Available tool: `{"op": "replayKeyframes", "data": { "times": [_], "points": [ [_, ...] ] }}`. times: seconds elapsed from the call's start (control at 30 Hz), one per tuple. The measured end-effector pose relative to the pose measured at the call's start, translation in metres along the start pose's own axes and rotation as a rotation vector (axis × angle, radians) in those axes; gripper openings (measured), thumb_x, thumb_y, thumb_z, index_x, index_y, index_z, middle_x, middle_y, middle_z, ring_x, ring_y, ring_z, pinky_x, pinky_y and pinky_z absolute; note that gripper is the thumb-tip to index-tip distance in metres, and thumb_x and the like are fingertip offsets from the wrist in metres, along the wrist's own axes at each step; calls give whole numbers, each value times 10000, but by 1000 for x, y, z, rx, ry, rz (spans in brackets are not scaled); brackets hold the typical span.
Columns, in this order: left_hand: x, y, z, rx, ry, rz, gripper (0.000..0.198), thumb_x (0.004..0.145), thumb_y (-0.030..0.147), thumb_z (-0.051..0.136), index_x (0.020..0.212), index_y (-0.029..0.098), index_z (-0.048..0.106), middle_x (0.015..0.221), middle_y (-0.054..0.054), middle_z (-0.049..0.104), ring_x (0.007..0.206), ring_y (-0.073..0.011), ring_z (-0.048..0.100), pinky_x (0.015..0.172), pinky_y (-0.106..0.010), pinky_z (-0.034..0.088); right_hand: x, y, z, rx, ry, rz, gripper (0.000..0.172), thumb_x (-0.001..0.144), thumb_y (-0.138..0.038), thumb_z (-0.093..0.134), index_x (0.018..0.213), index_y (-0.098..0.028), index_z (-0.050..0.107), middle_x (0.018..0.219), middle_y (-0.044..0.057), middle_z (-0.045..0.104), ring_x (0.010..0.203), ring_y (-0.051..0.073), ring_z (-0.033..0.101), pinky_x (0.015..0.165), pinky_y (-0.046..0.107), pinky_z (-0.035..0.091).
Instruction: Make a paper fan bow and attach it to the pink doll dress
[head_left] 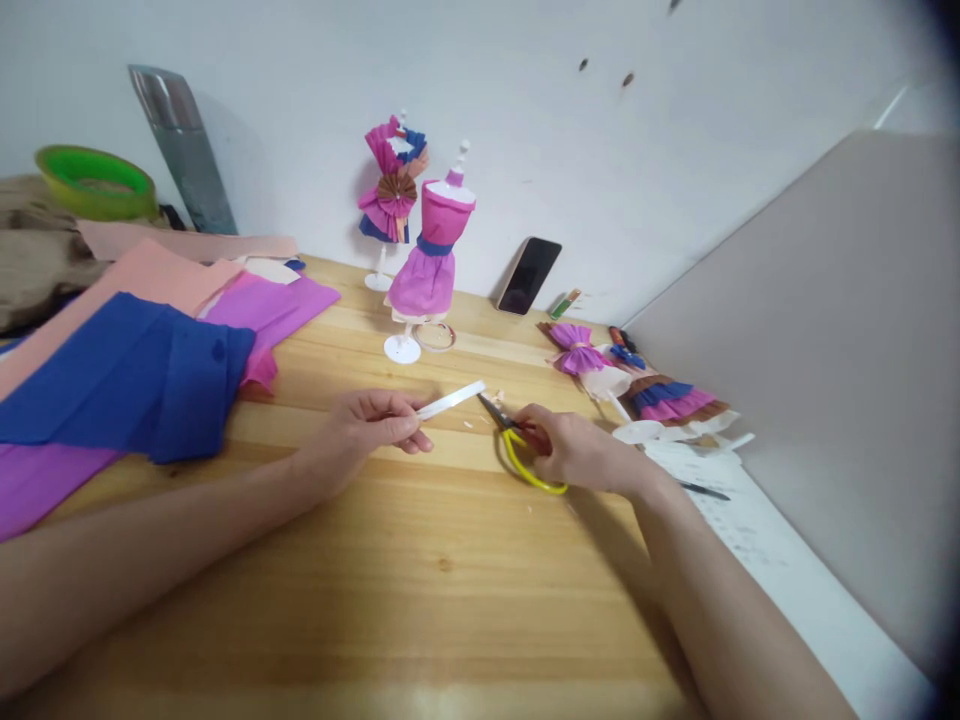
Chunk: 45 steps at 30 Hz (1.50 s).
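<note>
Between the thumb and fingers of my left hand is a narrow white strip, its free end pointing up to the right. My right hand grips a pair of scissors with yellow handles. Their dark blade tips sit close by the strip's free end; whether they touch it I cannot tell. Small pale scraps lie on the wooden table near the blades. Beyond my hands stands a small white dress form in a pink and purple dress with a blue waistband.
Folded blue crepe paper and pink and peach sheets cover the left side. Behind stand a second dressed form, a bottle and a phone against the wall. A ruffled dress piece lies at right above written paper.
</note>
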<state>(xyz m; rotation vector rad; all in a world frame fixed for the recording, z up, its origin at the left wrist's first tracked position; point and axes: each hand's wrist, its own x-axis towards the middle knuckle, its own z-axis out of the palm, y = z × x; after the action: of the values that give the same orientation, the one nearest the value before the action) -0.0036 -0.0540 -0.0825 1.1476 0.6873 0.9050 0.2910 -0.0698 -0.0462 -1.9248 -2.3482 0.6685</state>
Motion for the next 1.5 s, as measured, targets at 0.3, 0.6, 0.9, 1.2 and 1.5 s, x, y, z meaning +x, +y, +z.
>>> {"op": "replayKeyframes", "data": {
  "times": [0.3,0.6,0.9,1.2,1.5],
  "points": [
    [-2,-4,1,-62,-7,29,208,738,331,767,722,143,679,814,-54,753,705,-133,702,666,-218,543,-9,-5,-5,906,174,-262,680,652,-726,639,1113,-243,507,700,-10,433,560,168,455,493,322,392],
    [-1,0,2,-33,7,55,210,740,341,761,728,141,695,720,-43,749,684,-119,683,667,-198,530,-33,-55,30,1176,-291,-409,540,782,-697,572,899,-171,529,612,8,536,488,129,495,508,290,428],
    [-1,1,6,63,15,39,193,742,331,745,693,146,722,751,-57,754,667,-116,663,668,-203,534,-31,-61,48,1247,-310,-334,449,846,-581,581,896,-136,549,567,-12,544,403,92,457,449,247,387],
    [-4,4,13,87,-2,39,165,685,288,766,661,128,730,817,-83,749,663,-126,656,643,-225,542,-28,-61,55,1301,-345,-317,474,861,-599,554,945,-132,552,577,-16,537,415,91,492,402,206,390],
    [-5,2,16,78,-34,64,126,676,250,759,648,137,709,680,-50,717,603,-122,636,620,-237,527,-27,-62,65,1255,-260,-331,442,884,-577,538,947,-140,558,560,-33,519,391,69,465,364,166,364]
  ]
}}
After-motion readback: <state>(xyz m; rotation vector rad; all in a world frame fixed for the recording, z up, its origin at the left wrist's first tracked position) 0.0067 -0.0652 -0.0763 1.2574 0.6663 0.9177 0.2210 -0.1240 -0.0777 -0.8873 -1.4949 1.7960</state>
